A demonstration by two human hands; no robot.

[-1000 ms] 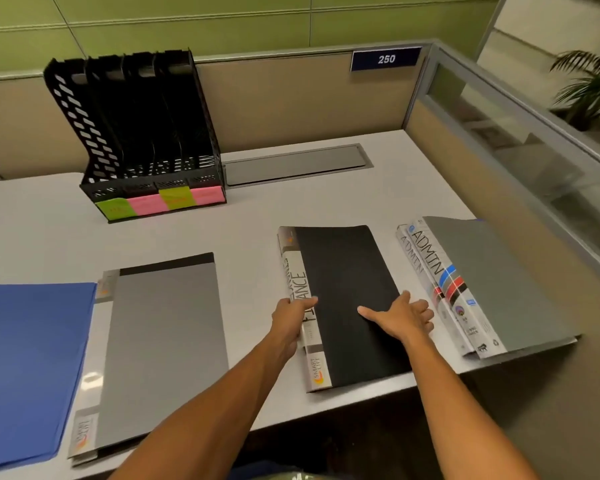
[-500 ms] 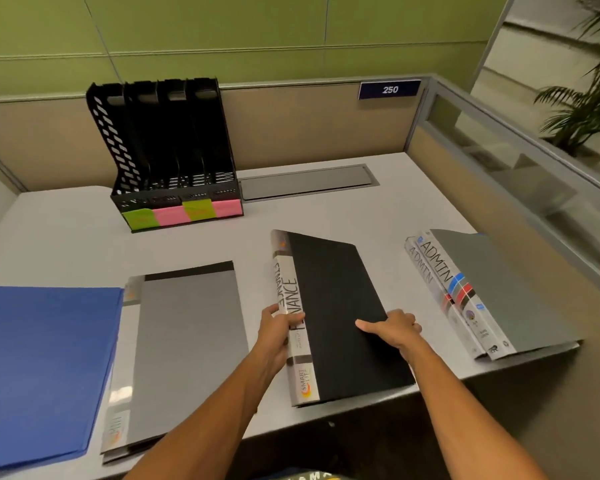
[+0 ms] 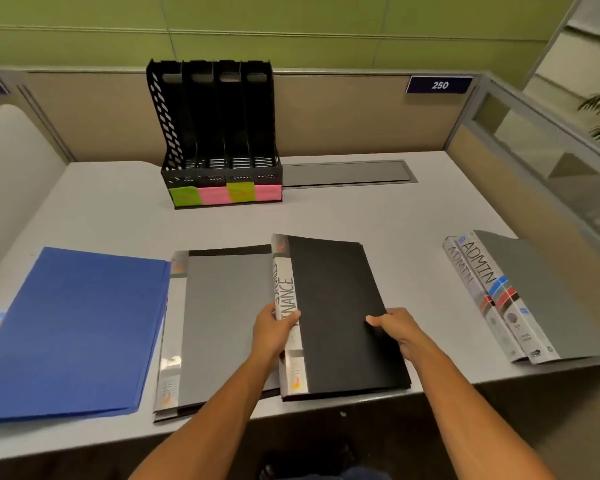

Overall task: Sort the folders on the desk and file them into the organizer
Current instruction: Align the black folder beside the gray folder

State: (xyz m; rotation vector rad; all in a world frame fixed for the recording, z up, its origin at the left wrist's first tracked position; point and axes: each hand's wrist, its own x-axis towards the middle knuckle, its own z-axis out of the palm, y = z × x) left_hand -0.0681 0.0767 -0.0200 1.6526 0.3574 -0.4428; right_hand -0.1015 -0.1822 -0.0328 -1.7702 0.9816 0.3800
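My left hand (image 3: 274, 329) and right hand (image 3: 394, 329) grip the black FINANCE folder (image 3: 336, 313), but the organizer (image 3: 219, 140) looks empty, so all folders remain unfiled.

both hands have lifted the black finance folder (image 3: 336, 313), overlapping the grey folder (image 3: 222, 323).

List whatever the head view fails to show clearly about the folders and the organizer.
- Sticky notes on the organizer: any writing too small to read.
- FINANCE folder spine: middle letters covered by the left hand.
- Right hand: fingers hidden under the folder's edge.
- Grey folder spine label: washed out by glare.
- Blue folder: left corner cut off by the frame.
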